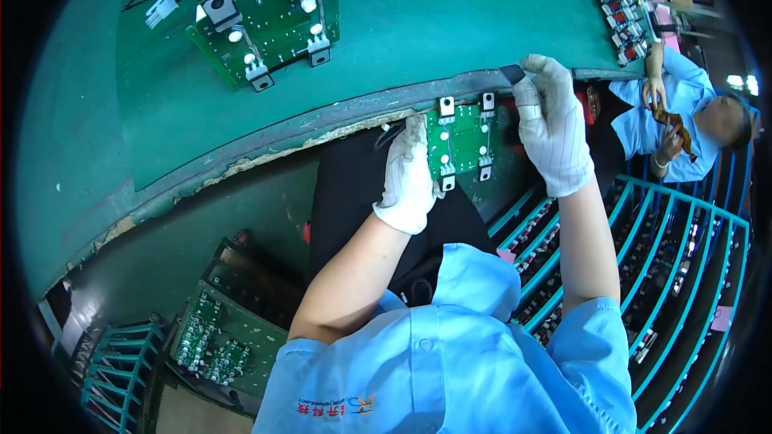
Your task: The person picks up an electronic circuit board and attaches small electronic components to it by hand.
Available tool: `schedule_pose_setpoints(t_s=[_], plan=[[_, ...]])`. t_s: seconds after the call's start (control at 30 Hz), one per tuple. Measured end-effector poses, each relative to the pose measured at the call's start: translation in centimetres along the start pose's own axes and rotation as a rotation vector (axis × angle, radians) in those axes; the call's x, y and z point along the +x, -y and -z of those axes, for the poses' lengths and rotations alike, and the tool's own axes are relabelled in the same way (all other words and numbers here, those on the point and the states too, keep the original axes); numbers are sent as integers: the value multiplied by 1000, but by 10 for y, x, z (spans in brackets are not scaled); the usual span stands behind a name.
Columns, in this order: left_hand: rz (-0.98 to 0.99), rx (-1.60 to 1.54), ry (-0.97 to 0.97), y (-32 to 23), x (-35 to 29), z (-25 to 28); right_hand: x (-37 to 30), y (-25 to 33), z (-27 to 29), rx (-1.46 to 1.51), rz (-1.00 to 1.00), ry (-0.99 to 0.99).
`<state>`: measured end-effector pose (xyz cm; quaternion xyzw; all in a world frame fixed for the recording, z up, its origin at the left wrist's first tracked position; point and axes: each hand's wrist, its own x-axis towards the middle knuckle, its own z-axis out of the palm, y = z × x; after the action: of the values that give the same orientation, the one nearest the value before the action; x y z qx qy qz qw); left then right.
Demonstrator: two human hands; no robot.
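Note:
My left hand (408, 173), in a white glove, grips a green circuit board (464, 141) by its left edge. The board hangs over my lap, just off the bench edge, with black tabbed components at its corners and round white spots on its face. To the right of it, my right hand (553, 124), also gloved, is raised with its fingers bent toward the thumb. A small dark piece (512, 74) shows at its fingertips; whether it is held or worn over a fingertip is unclear. Further left on the bench lie similar green boards (273, 20), overlapping one another.
Black twisted wires with white connectors (162, 10) trail from those boards. The green bench (418, 16) has a worn front edge. Components line its far right (615, 4). A teal rack (675, 201) stands right, where another person (675, 112) sits. A lower-left tray (257, 370) carries several boards.

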<state>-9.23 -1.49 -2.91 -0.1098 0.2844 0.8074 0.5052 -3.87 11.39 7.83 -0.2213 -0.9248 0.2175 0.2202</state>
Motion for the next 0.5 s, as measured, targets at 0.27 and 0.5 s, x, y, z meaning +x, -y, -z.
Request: schedule_pose_setpoints(t_s=[0.27,0.5], plan=[[86,65,143,-7,-3,13,58,-10,1,-37,551,393],[61,49,70,-1,-7,13,74,-16,-23,4,689,539]])
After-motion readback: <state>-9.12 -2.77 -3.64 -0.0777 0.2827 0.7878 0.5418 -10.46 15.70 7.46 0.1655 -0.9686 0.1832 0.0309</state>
